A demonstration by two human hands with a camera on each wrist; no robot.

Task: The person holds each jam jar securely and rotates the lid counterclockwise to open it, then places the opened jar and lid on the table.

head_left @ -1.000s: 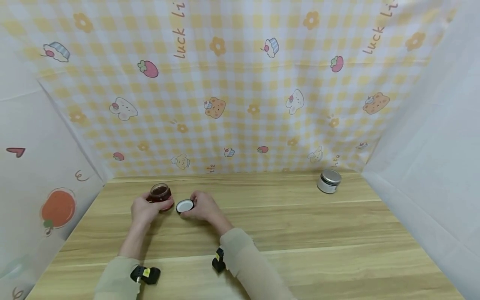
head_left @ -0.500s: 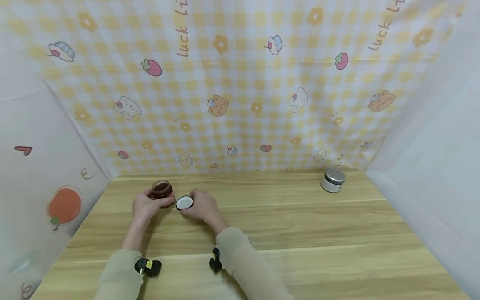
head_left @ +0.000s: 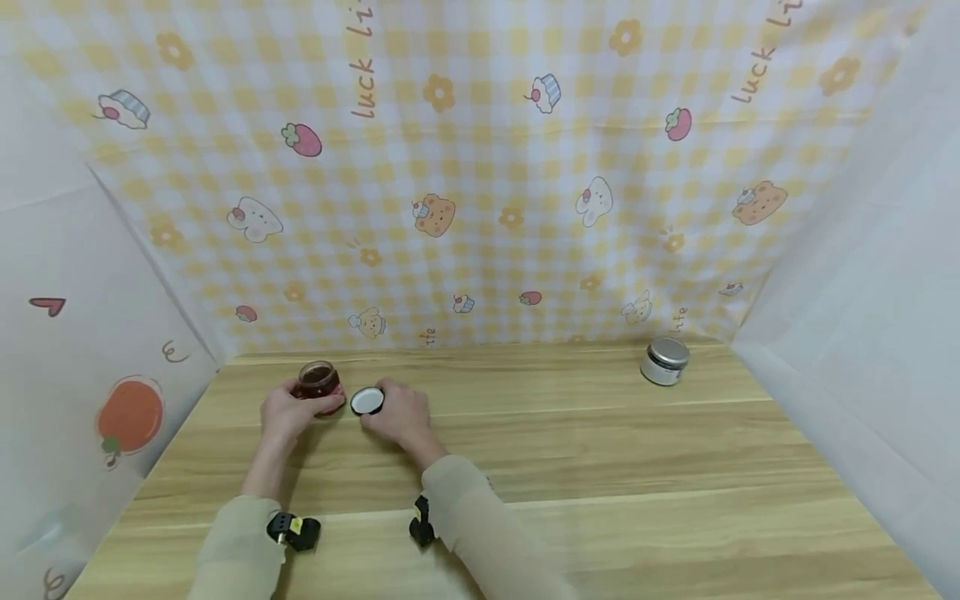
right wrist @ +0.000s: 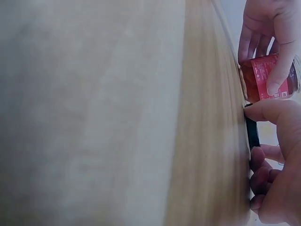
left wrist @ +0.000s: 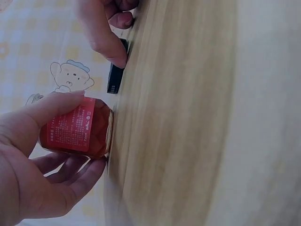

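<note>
My left hand holds a lidless glass jar with dark red contents, its thumb and fingers around the sides. In the left wrist view the jar shows a red label with white print, and its base is at the table surface. To the right of the jar, my right hand pinches a round black lid by its edge, white inside facing up. The right wrist view shows the lid low along the tabletop, thumb and fingers at its rim. A small gap separates lid and jar.
A second jar, white-labelled with a silver lid on, stands at the back right of the wooden table. A yellow checked cloth hangs behind the table, with white sheets on both sides.
The head view has shifted slightly. Both hands keep their hold; the lid has moved slightly toward the back of the table beside the jar.
</note>
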